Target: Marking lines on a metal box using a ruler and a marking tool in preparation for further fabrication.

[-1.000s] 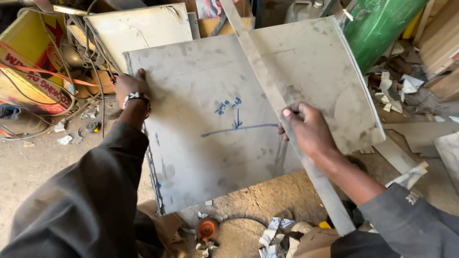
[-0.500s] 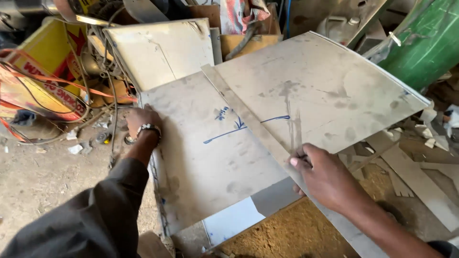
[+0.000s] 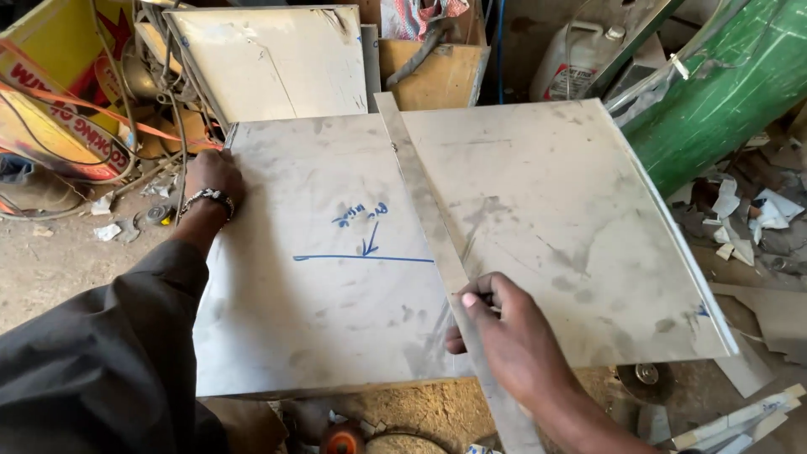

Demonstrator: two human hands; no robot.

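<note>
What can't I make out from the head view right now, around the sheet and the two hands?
- Left hand: fingertips curl over the far left edge of the grey scuffed metal sheet, so the grip underneath is hidden.
- Right hand: it covers part of the long flat metal strip; whether it holds a marker cannot be told.
- Strip's near end: cut off by the bottom edge.
- Blue handwriting above the blue line: too small to read.

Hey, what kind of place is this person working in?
Probably a small sheet-metal workshop: a marked metal sheet under a straightedge, offcuts scattered on the dirt floor, and a green drum nearby.
</note>
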